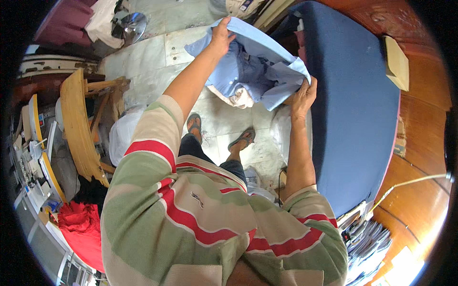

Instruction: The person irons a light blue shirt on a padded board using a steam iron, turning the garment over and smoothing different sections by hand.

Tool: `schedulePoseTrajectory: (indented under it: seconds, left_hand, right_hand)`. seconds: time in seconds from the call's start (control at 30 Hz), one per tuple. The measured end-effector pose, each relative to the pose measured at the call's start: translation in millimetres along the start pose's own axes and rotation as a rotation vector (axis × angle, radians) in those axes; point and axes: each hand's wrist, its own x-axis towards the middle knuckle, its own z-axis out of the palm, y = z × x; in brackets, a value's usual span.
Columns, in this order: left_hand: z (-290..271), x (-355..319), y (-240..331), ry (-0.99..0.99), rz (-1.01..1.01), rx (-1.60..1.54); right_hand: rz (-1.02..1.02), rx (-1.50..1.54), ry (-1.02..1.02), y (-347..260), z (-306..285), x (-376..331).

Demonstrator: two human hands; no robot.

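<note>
Step judged: light-blue garment (pixel 224 69) was held open. Left hand (pixel 221 39) pinched its far-left edge, right hand (pixel 304 98) its near-right edge; cloth hung between, above the tiled floor (pixel 147 66), left of the blue-covered table (pixel 353 95). Next move seemed to call for even tension.

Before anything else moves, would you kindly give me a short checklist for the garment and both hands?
1. Left hand gripping the light-blue garment: ok.
2. Right hand gripping its other side: ok.
3. Garment spread flat: not ok, it sags in folds between the hands.
4. White fabric beneath, separate from the garment: cannot tell.
5. Right hand clear of the navy-covered table: cannot tell.
</note>
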Motion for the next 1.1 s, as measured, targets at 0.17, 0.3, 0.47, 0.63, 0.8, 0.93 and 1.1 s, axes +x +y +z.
schedulePoseTrajectory:
  seconds: [0.17,0.3,0.47,0.63,0.8,0.93,1.1]
  left_hand:
    - [36,-49,30,-0.072,0.457,0.325]
    - [69,-136,70,-0.166,0.728,0.378]
    - [121,-214,90,-0.324,1.122,0.486]
    - [169,-133,75,-0.413,0.838,0.404]
    - [167,-122,56,-0.449,0.726,0.515]
    - [169,-167,63,-0.489,0.84,0.587]
    - [225,-222,77,-0.721,1.165,0.445]
  right_hand:
    - [-0.161,0.189,0.232,-33,-61,4]
    - [-0.258,0.421,0.263,-81,-129,-9]
    - [-0.087,0.72,0.274,-112,-208,-8]
    - [-0.043,0.876,0.062,-73,-208,13]
    - [-0.036,0.882,0.112,-71,-208,9]
    - [0.009,0.985,0.146,-103,-246,8]
    - [-0.171,0.706,0.443,-152,-330,23]
